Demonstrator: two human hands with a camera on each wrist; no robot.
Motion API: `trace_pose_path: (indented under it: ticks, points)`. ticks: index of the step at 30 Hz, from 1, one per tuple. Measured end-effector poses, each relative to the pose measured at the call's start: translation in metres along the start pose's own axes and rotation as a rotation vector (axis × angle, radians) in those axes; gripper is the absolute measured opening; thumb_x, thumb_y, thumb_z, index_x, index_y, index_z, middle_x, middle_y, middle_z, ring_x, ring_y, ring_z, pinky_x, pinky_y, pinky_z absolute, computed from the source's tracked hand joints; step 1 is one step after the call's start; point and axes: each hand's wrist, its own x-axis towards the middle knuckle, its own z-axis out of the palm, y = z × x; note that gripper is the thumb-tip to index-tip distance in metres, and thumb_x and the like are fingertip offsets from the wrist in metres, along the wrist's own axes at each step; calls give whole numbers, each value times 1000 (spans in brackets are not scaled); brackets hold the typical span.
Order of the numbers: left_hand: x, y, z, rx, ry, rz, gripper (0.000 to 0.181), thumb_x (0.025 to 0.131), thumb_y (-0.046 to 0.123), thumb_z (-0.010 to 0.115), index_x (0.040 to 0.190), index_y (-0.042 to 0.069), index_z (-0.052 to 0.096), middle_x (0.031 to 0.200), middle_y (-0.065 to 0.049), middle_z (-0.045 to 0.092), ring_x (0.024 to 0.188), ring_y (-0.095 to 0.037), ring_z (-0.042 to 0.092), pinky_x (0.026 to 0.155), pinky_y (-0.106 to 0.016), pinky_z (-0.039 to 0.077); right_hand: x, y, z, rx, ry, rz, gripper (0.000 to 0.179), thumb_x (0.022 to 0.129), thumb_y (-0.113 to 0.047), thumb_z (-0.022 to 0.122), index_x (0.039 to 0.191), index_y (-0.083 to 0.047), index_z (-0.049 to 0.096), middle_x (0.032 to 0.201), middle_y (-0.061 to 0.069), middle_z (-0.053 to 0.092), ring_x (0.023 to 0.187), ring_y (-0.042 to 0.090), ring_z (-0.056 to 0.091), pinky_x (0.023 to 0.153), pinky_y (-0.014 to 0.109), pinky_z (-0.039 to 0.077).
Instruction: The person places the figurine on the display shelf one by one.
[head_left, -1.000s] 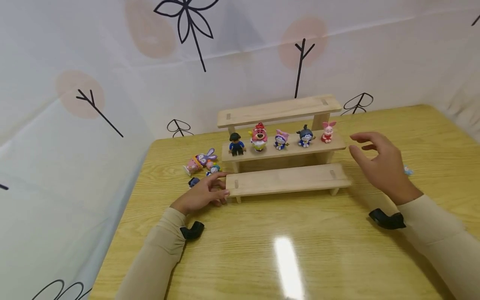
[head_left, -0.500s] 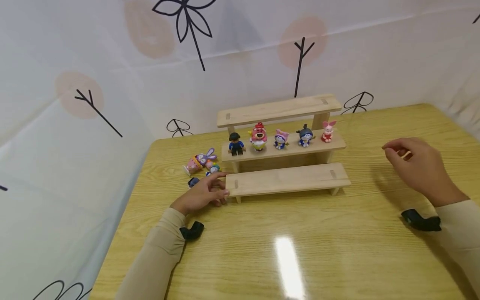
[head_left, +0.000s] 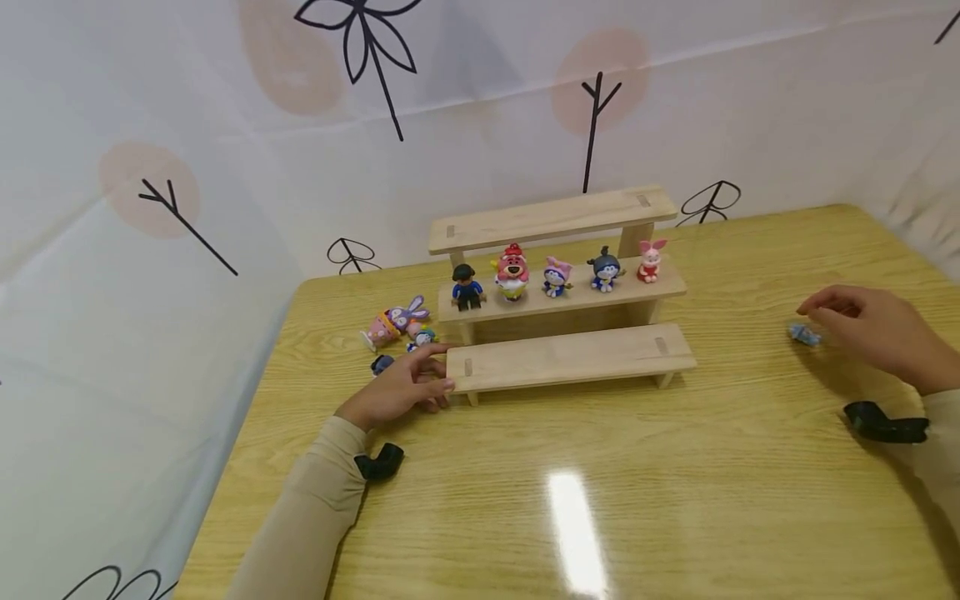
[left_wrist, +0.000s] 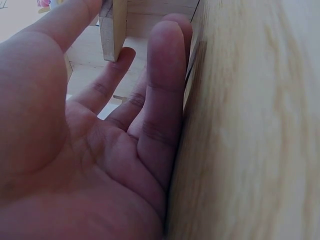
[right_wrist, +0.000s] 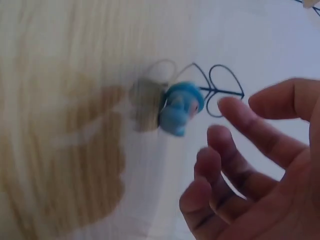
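Grasping nothing with the right hand (head_left: 881,329); fingers loosely bent, with a gap between thumb and forefinger. At nine o'clock from the palm, on the desk (head_left: 675,500) near the fingertips: a small blue figure (head_left: 804,334). Looks apart from the fingers in the right wrist view, and seems to lie on its back, though too blurred to be sure.

Probably light, of stiff plastic or rubber, smooth enough to skid or roll if nudged, and unlikely to break. Best pinched across the body just below the blue hat, with fingertips on opposite sides; risky to press down on the rounded hat alone.

With the left hand (head_left: 397,387), holding the left end of the lowest wooden shelf (head_left: 562,358) between thumb and forefinger, at its front and rear corners. Impossible to judge how firmly. Likely stiff and light, easy to slide, so well held at that end.

Farther out, near twelve o'clock from the left hand: a toy rabbit (head_left: 397,321) and smaller toys (head_left: 422,337), loose on the desk. Around nine o'clock from the right hand, well past the blue figure: five figures (head_left: 512,279) in a row along the middle shelf (head_left: 585,302).
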Motion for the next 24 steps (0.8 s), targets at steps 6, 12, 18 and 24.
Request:
trace_pose_path:
  ticks: [6,12,18,24]
  points:
    - [-1,-2,0,10,2,0,66,99,29,65,156,23,32,126,-17,58,93,-21,70,79,-37,59,3,9,0,6,-126,-40,35,107,-24,44,124,3,59,111,31,62,71,-13,45,55,26,45]
    - [0,0,1,-3,-4,13,65,99,29,64,156,22,31,126,-17,58,93,-21,69,79,-38,60,4,14,3,-49,-177,-72,30,105,-23,51,122,0,62,115,32,61,79,-3,52,58,26,47]
    - [-1,1,1,-17,-5,10,65,99,28,64,156,21,32,125,-16,57,93,-20,70,78,-38,60,5,12,6,-92,-166,-87,34,102,-25,57,121,3,64,104,24,68,74,-1,54,57,24,46]
    - [0,1,0,-17,-6,13,66,99,28,65,156,20,31,125,-16,57,92,-20,70,78,-37,60,5,2,10,-77,-162,-106,36,101,-24,60,119,7,65,98,20,71,72,-1,56,57,24,45]
